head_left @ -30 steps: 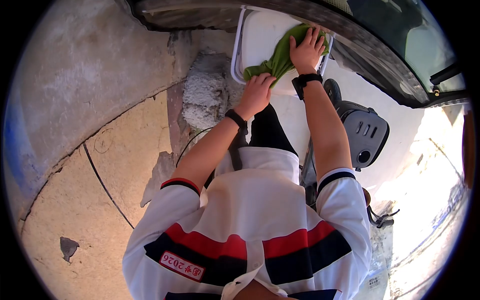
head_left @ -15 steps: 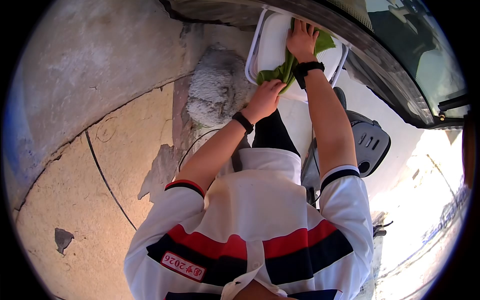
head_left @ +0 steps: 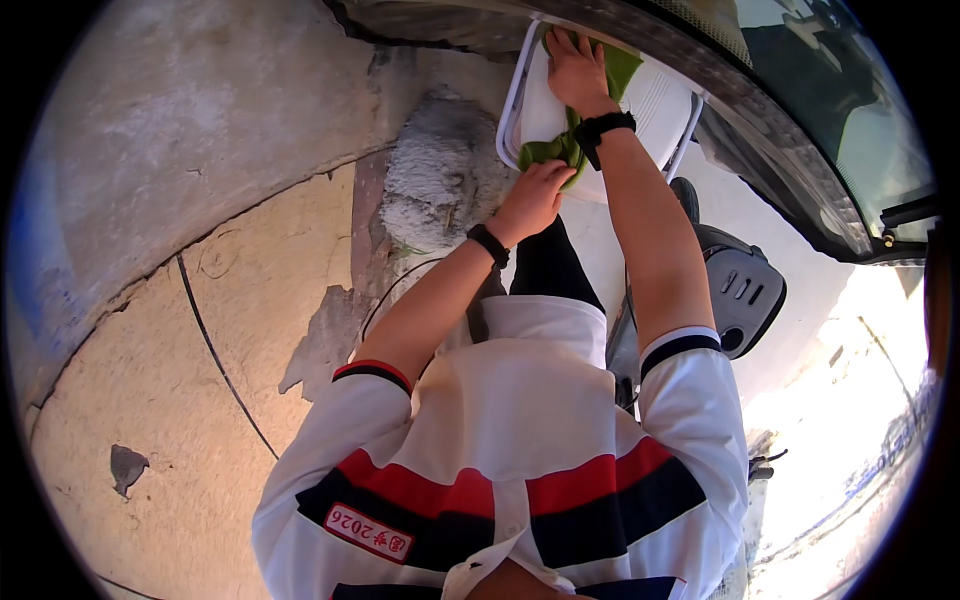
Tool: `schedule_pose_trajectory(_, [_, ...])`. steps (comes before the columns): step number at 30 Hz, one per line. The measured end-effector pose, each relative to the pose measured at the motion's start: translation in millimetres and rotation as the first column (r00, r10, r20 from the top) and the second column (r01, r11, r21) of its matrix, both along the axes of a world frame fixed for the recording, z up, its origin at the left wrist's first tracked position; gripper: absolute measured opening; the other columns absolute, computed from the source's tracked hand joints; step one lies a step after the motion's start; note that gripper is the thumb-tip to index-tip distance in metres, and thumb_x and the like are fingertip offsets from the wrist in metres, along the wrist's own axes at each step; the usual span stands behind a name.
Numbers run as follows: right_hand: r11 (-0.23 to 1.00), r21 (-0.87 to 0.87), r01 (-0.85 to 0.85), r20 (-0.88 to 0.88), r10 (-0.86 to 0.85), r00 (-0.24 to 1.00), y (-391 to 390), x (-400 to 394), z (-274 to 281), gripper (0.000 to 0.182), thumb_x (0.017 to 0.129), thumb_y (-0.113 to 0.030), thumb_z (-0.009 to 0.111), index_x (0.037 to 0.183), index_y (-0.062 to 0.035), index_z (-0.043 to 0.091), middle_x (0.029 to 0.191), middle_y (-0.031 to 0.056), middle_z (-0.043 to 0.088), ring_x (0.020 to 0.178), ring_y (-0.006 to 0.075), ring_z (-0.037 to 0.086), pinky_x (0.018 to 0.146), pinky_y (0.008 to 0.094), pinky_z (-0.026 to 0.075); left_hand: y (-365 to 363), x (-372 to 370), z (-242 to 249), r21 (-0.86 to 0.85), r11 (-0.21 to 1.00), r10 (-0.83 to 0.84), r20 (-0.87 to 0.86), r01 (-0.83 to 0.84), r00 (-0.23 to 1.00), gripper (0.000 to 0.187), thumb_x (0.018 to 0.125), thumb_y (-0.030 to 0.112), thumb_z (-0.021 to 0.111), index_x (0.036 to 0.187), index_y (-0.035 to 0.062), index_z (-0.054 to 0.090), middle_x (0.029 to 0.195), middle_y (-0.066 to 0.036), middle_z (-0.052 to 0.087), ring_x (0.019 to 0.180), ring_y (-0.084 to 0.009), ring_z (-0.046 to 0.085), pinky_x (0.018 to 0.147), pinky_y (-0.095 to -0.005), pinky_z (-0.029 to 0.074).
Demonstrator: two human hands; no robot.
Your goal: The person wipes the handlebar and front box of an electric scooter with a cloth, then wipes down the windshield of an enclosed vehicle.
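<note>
Across white surface [head_left: 664, 108], green cloth [head_left: 538, 152] creased, bunched at near end.

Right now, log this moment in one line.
left hand: on green cloth, near end | right hand: flat, farther along | cloth: across white panel

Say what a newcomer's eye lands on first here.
First, probably the green cloth, vivid against the white lidded bin at top centre, both hands on it. Then the shirt's red and navy bands across the lower middle, and the grey machine on the floor at right.
</note>
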State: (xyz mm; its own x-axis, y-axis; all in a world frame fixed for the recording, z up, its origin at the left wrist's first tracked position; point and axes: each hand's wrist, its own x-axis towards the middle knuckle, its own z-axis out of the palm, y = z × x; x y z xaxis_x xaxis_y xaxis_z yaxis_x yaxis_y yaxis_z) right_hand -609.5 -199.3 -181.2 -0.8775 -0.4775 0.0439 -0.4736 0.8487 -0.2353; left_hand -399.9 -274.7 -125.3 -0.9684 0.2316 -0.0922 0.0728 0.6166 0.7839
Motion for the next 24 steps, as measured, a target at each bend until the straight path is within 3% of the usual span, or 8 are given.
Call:
schedule_pose_trajectory(7, [0.967, 0.025, -0.254, 0.058, 0.252, 0.966, 3, 36, 18, 0.042, 0.089, -0.013, 0.052, 0.129, -0.0138, 0.065, 0.147, -0.0033, 0.052, 0.131, 0.0297, 0.045, 0.1, 0.0501, 0.045, -1, 6, -8, 0.009, 1.0, 0.03, -0.001, -0.03, 1.0, 0.045, 0.082, 0.0, 0.065, 0.126, 0.0061, 0.057, 0.125, -0.014, 0.056, 0.112, -0.0371, 0.055, 0.098, -0.0452, 0.046])
schedule_pose_trajectory(10, [0.919, -0.199, -0.339, 0.199, 0.377, 0.905, 16, 50, 10, 0.044, 0.083, -0.006, 0.056, 0.125, -0.0139, 0.068, 0.143, -0.0048, 0.055, 0.124, 0.0274, 0.049, 0.094, 0.0444, 0.049, -1, 6, -8, 0.003, 1.0, 0.023, 0.019, -0.023, 1.0, 0.043, 0.083, 0.0, 0.065, 0.125, 0.006, 0.057, 0.124, -0.014, 0.057, 0.113, -0.0375, 0.055, 0.098, -0.0449, 0.046])
schedule_pose_trajectory(11, [0.909, -0.253, -0.33, 0.216, 0.386, 0.897, 20, 55, 6, 0.046, 0.08, -0.003, 0.059, 0.124, -0.0152, 0.069, 0.142, -0.0053, 0.056, 0.121, 0.026, 0.05, 0.096, 0.0396, 0.048, -1, 5, -8, 0.006, 1.0, 0.02, 0.02, -0.021, 1.0, 0.042, 0.083, 0.0, 0.064, 0.124, 0.0058, 0.057, 0.123, -0.014, 0.057, 0.113, -0.0375, 0.055, 0.098, -0.0448, 0.046])
schedule_pose_trajectory(14, [0.92, -0.265, -0.289, 0.171, 0.34, 0.925, 25, 68, 21, 0.047, 0.08, -0.003, 0.059, 0.124, -0.0163, 0.069, 0.142, -0.0047, 0.056, 0.12, 0.0263, 0.05, 0.1, 0.0415, 0.046, 1, 5, -9, 0.013, 1.0, 0.018, 0.017, -0.018, 1.0, 0.04, 0.084, 0.0, 0.064, 0.123, 0.0054, 0.058, 0.123, -0.015, 0.056, 0.113, -0.0378, 0.055, 0.098, -0.0446, 0.046])
schedule_pose_trajectory(15, [0.939, -0.141, -0.315, 0.179, 0.337, 0.924, 25, 69, 26, 0.051, 0.084, -0.006, 0.058, 0.132, -0.0192, 0.064, 0.148, -0.0028, 0.05, 0.13, 0.0284, 0.046, 0.11, 0.0462, 0.039, 1, 4, -7, 0.013, 1.0, 0.02, 0.011, -0.02, 1.0, 0.039, 0.084, 0.0, 0.064, 0.123, 0.0053, 0.058, 0.123, -0.015, 0.056, 0.113, -0.038, 0.055, 0.098, -0.0445, 0.047])
schedule_pose_trajectory(18, [0.951, -0.027, -0.308, -0.005, 0.308, 0.951, 29, 68, 22, 0.049, 0.092, -0.016, 0.056, 0.141, -0.0216, 0.055, 0.156, -0.0013, 0.04, 0.142, 0.0301, 0.035, 0.117, 0.0511, 0.03, 1, 3, -4, -0.002, 1.0, 0.016, 0.015, -0.016, 1.0, 0.038, 0.084, 0.0, 0.063, 0.121, 0.0046, 0.058, 0.123, -0.016, 0.056, 0.112, -0.0386, 0.055, 0.097, -0.0445, 0.047])
schedule_pose_trajectory(21, [0.977, -0.03, -0.21, 0.055, 0.211, 0.976, 32, 54, 15, 0.05, 0.101, -0.032, 0.048, 0.15, -0.0242, 0.044, 0.161, -0.0015, 0.031, 0.149, 0.0302, 0.024, 0.121, 0.0529, 0.022, -1, -1, -3, 0.01, 1.0, 0.007, 0.01, -0.007, 1.0, 0.036, 0.085, 0.0, 0.063, 0.12, 0.0038, 0.058, 0.122, -0.016, 0.055, 0.111, -0.0392, 0.055, 0.096, -0.0448, 0.047])
schedule_pose_trajectory(24, [1.0, 0.02, -0.008, 0.032, 0.007, 0.999, 48, 40, 7, 0.052, 0.104, -0.043, 0.04, 0.153, -0.0257, 0.038, 0.162, -0.0004, 0.028, 0.149, 0.0298, 0.024, 0.121, 0.0527, 0.021, 0, -2, 0, 0.011, 1.0, 0.002, 0.047, -0.003, 0.999, 0.035, 0.085, 0.0, 0.063, 0.119, 0.0031, 0.058, 0.121, -0.016, 0.055, 0.11, -0.0391, 0.055, 0.095, -0.045, 0.047])
